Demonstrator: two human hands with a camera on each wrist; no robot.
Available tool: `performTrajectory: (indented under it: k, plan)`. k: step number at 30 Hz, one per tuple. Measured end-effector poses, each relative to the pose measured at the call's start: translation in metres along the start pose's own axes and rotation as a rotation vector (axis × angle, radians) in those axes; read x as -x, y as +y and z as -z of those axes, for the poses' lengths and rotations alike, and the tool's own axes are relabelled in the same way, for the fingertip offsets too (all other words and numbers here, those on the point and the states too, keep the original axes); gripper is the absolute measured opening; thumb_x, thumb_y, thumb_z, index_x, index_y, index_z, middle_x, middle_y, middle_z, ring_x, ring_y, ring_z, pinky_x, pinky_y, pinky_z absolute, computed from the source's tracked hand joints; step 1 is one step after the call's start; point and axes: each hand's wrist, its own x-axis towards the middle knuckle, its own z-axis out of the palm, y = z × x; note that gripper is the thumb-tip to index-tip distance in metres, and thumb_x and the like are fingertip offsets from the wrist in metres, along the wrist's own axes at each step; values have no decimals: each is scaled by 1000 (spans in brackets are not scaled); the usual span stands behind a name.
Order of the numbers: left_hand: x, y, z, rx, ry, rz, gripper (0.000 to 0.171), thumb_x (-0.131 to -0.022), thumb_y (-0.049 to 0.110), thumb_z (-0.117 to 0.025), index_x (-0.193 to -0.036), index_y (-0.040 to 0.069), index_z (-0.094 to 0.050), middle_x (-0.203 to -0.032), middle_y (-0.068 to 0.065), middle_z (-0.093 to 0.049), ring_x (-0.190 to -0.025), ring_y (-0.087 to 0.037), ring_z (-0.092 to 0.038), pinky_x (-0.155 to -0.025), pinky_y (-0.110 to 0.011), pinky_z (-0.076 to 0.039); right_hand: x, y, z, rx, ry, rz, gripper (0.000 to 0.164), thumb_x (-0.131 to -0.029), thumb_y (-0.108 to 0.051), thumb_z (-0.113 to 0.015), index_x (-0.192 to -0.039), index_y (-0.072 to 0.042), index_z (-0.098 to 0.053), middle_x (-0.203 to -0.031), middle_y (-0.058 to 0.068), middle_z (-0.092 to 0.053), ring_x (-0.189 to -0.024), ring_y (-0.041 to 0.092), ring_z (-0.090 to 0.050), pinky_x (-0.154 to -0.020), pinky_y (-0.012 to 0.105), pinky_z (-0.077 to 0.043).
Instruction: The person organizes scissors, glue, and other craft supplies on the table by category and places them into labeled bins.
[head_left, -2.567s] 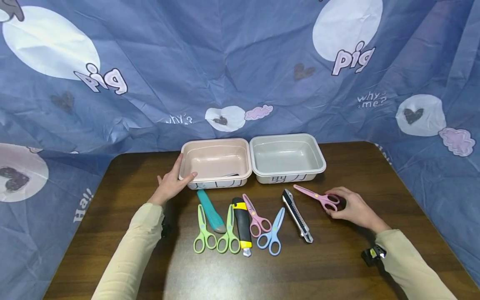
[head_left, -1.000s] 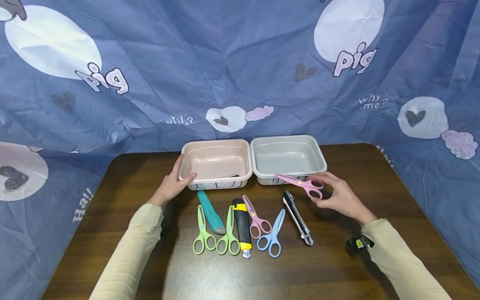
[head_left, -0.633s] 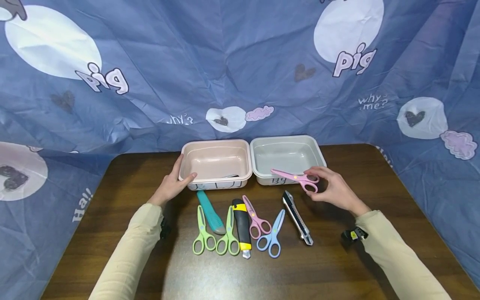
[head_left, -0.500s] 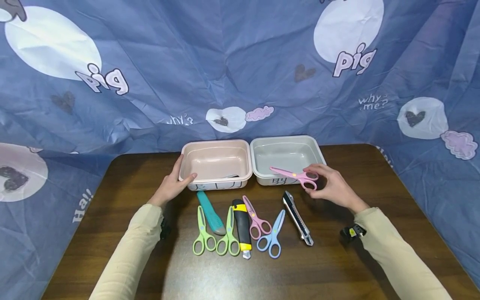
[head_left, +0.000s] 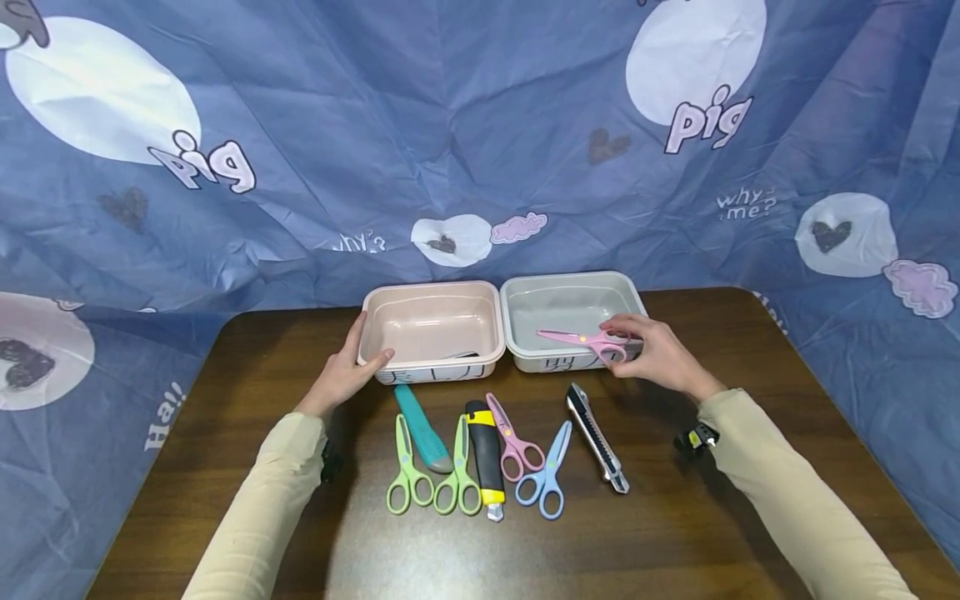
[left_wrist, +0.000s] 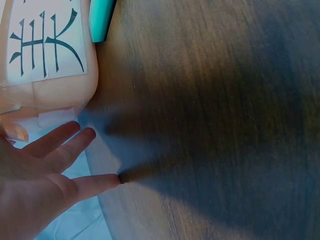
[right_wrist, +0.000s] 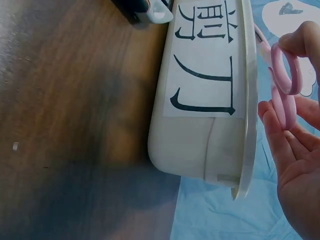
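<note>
My right hand [head_left: 656,354] pinches pink scissors [head_left: 572,337] by their finger loops, seen side-on in the right wrist view. The closed blades point left over the pale grey bin [head_left: 570,293], above its front rim. At the far-left corner of the pale pink bin [head_left: 431,304] is my left hand [head_left: 339,377], thumb at the front rim and index finger along the side. In the left wrist view its other fingers [left_wrist: 95,187] stretch out straight, spread beside the bin. A small dark-and-silver object [head_left: 467,355] shows at the pink bin's front inner edge, mostly hidden.
In front of the bins lie a teal cutter [head_left: 422,429], green scissors [head_left: 406,454], more green scissors [head_left: 459,458], a black-and-yellow utility knife [head_left: 486,450], other pink scissors [head_left: 510,437], blue scissors [head_left: 551,467] and a silver-black utility knife [head_left: 596,437]. A blue cloth [head_left: 315,167] hangs behind the table.
My right hand has carried the pink scissors left and away from me, from the table's right side to above the grey bin. My left hand stays at the pink bin.
</note>
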Motion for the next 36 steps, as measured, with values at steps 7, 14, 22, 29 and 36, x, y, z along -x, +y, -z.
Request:
performTrajectory:
  k: [7,14,22,29,36]
  plan:
    - [0,-2,0,-33,6,-19,89,-95,47,-55,-156,15,1,-150,-33,-21,-129,-54,-33,-101,-61,-30,-16,5,-3,-7,-49,-17,51,-69,-6,-80,-117,4,-65,-109,15,-64,-98,28,-61,-85,46,-46]
    - [2,-2,1,-44,-2,-7,95,-92,50,-59,-156,17,3,-150,-33,-22,-128,-54,-35,-100,-62,-31,-31,10,-8,-20,-92,-39,49,-70,-7,-78,-116,4,-65,-108,13,-64,-100,27,-60,-86,44,-46]
    - [2,-1,2,-54,-7,7,98,-90,52,-61,-156,18,4,-151,-33,-20,-128,-54,-34,-100,-62,-32,-43,15,-14,-48,-123,-68,53,-71,-6,-77,-120,7,-62,-113,18,-63,-103,30,-59,-91,45,-44]
    - [0,-1,2,-43,2,6,98,-90,52,-62,-157,19,2,-150,-34,-22,-128,-54,-35,-99,-62,-32,-54,21,-19,-66,-146,-96,56,-72,-2,-77,-124,11,-58,-114,22,-62,-102,31,-58,-93,46,-45]
    - [1,-2,1,-53,15,-31,95,-91,49,-61,-157,17,1,-148,-36,-25,-125,-56,-37,-98,-62,-34,-57,25,-21,-92,-197,-167,54,-78,-5,-78,-125,12,-57,-122,26,-58,-113,38,-53,-95,49,-43]
